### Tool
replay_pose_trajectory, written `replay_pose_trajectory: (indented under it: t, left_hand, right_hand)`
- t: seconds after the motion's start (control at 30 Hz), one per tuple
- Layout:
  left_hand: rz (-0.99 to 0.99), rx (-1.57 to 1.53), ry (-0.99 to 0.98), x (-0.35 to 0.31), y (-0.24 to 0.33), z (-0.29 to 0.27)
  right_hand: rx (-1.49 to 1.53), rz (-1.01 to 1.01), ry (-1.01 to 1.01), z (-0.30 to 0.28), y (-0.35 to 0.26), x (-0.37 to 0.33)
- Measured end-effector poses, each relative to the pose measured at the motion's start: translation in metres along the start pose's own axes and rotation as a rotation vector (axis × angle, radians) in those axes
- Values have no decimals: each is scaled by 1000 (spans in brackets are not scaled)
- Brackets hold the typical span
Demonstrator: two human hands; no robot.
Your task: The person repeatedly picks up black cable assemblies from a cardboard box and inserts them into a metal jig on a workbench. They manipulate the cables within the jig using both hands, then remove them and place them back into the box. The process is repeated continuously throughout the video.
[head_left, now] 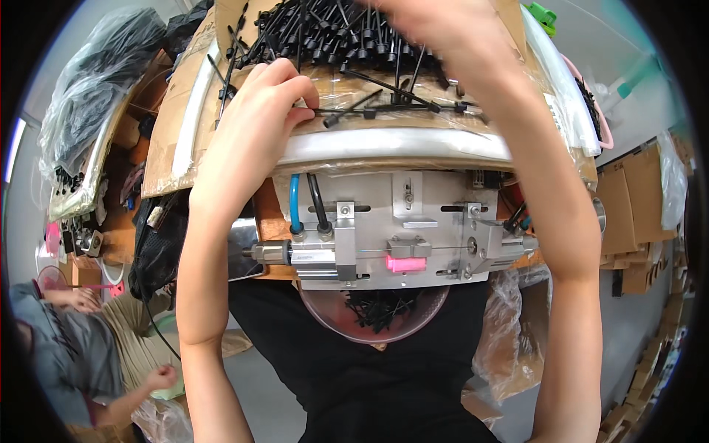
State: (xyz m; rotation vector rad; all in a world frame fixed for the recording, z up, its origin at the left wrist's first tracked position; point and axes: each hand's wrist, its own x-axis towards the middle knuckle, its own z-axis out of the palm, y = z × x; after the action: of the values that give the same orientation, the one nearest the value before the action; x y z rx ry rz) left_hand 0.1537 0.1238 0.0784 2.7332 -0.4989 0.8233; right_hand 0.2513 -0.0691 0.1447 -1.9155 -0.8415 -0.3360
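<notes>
A heap of thin black plastic sticks with thicker collared ends fills the open cardboard box in front of me. My left hand is over the box's near part, thumb and forefinger pinched on one end of a black stick that points right among other loose sticks. Smeared by motion, my right hand hangs over the heap's right side; its fingers are partly cut off by the upper edge, so I cannot make out whether it holds anything. Below the box is a metal fixture with a pink block.
A clear bowl with black pieces sits under the fixture, by my lap. Blue and black hoses run to the fixture's cylinder. At the left, another person sits near a plastic-covered box. Cardboard stands at the right.
</notes>
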Motion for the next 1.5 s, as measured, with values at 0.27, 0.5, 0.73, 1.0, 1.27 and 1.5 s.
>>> replay_pose_trajectory:
  t: [0.27, 0.5, 0.73, 1.0, 1.27, 1.5]
  left_hand:
    - [-90, -363, -218, 19, 21, -2]
    - [-124, -282, -313, 25, 29, -10]
    - [-104, -268, -332, -4, 25, -33]
    - [-100, -200, -90, -27, 30, -23]
    - [11, -432, 131, -7, 90, -2]
    - [-240, -120, -9, 4, 40, 5]
  right_hand:
    - [-722, 320, 323, -261, 158, -29]
    - [-891, 474, 243, -309, 234, -27]
    - [-478, -22, -184, -126, 63, -72]
    - [-755, -54, -297, -107, 86, -74]
    - [519, 302, -277, -48, 7, -90]
    - [-12, 60, 480, -178, 99, -79]
